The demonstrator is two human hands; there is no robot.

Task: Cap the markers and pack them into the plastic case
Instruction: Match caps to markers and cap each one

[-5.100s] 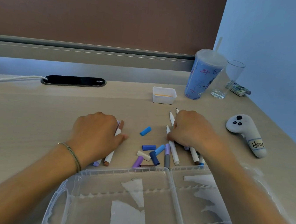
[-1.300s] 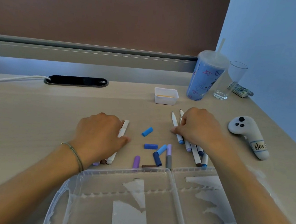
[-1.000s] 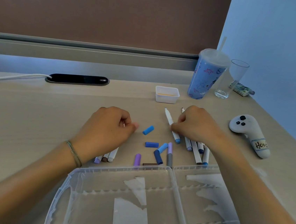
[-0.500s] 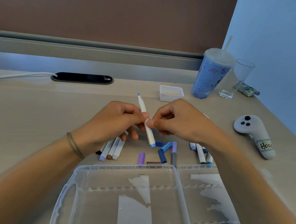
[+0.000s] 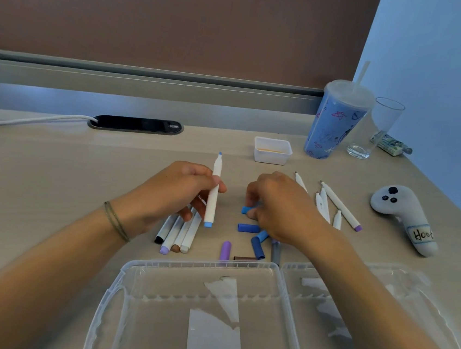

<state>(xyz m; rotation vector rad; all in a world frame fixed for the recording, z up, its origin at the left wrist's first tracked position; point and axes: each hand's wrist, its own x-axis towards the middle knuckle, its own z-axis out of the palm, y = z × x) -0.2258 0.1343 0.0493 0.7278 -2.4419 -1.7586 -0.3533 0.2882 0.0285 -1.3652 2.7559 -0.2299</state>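
The left hand point(image 5: 176, 194) holds a slim white marker with a light-blue uncapped tip point(image 5: 213, 192) nearly upright above the desk, thumb and fingers closed around mid-barrel. The right hand point(image 5: 280, 205) pinches a small light-blue plastic cap point(image 5: 246, 210) at the beige desk point(image 5: 53, 172) surface. The marker looks light, stiff and smooth; gripping mid-barrel probably steadies it for pressing the cap on. More loose caps point(image 5: 248, 228) lie just below, capped markers point(image 5: 177, 232) under the left hand, uncapped ones point(image 5: 334, 203) to the right. The clear plastic case point(image 5: 126, 285) sits open nearest the person, with no markers in it.
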